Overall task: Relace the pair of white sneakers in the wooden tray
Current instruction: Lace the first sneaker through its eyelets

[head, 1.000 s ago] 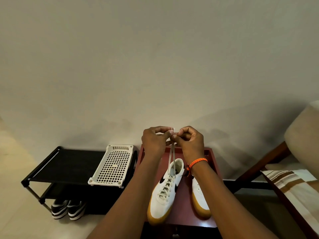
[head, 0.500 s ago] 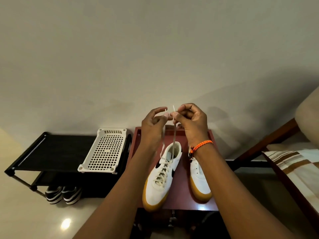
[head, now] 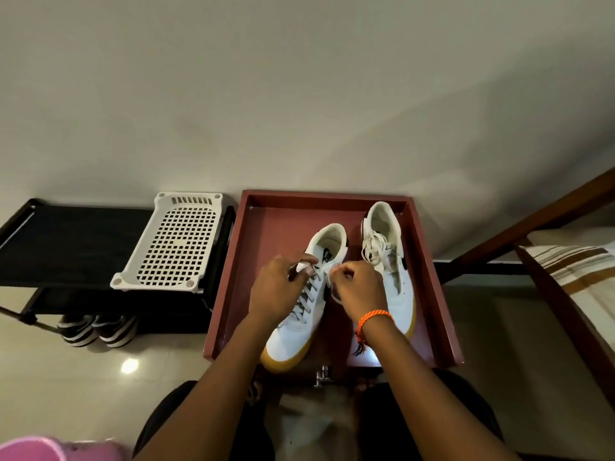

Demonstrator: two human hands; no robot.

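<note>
left hand [head: 278, 292] pinches lace end over laced left sneaker [head: 299, 304], centre frame | right hand [head: 357, 287] pinches other end, to tighten evenly | second sneaker [head: 387, 261] waits, lace loose, in wooden tray [head: 229, 277]

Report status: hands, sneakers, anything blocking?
Left hand and right hand each pinch a white lace end over the left white gum-soled sneaker. Right white sneaker unlaced, lace bundled inside. Both in red-brown wooden tray. Nothing blocking.
</note>
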